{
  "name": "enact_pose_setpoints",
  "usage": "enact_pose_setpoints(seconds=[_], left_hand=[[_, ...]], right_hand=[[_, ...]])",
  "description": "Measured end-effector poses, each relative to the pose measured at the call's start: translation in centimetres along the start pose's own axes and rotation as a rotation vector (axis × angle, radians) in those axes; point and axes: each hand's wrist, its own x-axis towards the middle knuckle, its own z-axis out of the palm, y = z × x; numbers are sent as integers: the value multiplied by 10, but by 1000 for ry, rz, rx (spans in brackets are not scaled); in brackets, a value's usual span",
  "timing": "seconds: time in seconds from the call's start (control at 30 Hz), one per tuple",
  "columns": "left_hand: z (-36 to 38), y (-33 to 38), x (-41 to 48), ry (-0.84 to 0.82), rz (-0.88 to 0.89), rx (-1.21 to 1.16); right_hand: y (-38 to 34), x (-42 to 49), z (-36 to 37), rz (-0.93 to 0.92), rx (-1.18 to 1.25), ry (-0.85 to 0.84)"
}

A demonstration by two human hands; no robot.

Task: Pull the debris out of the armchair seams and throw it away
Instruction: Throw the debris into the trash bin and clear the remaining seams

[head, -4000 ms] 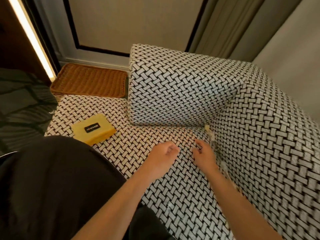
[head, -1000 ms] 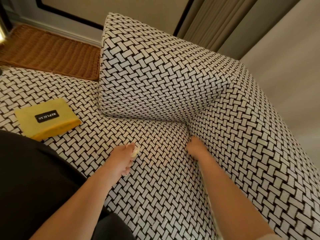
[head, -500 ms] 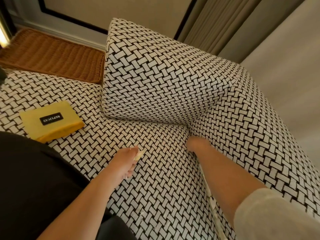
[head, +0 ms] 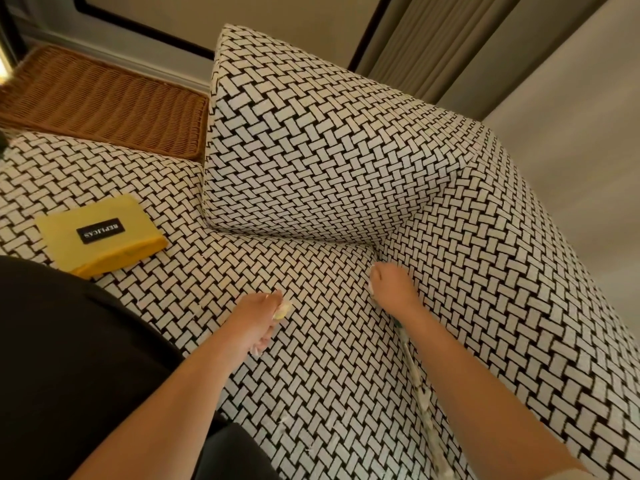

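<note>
Inside left hand [head: 258, 315]: debris [head: 281, 309], clenched.

One text can be read: "REPLICAS", in pale capitals on a small black label [head: 100, 234] sewn to the top of a yellow pouch [head: 104, 233] lying on the armchair seat [head: 311, 358]. From the head camera the word appears upside down. Nothing else carries legible writing.
</note>
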Motion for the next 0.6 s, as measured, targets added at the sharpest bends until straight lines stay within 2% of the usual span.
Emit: enact_pose_setpoints(seconds=[0.07,0.1,0.17,0.23,0.33,0.47,0.6], left_hand=[[0,1,-1,2,-3,-20],[-1,1,-2,7,-5,-24],[-2,2,-3,15,-7,-25],[-2,2,-5,24,-5,-18],[-3,0,-6,34,-11,-25],[-4,1,-4,39,-28,-23],[-4,1,-8,58,-29,9]], right_hand=[[-9,-14,5,-16,263,30],[-15,-20,10,-34,296,32],[-24,-31,22,-80,171,55],[-31,-37,35,-90,-16,149],[-40,-40,51,-23,-213,222],[-47,-40,50,9,-250,257],[-45,-41,48,-122,-325,199]])
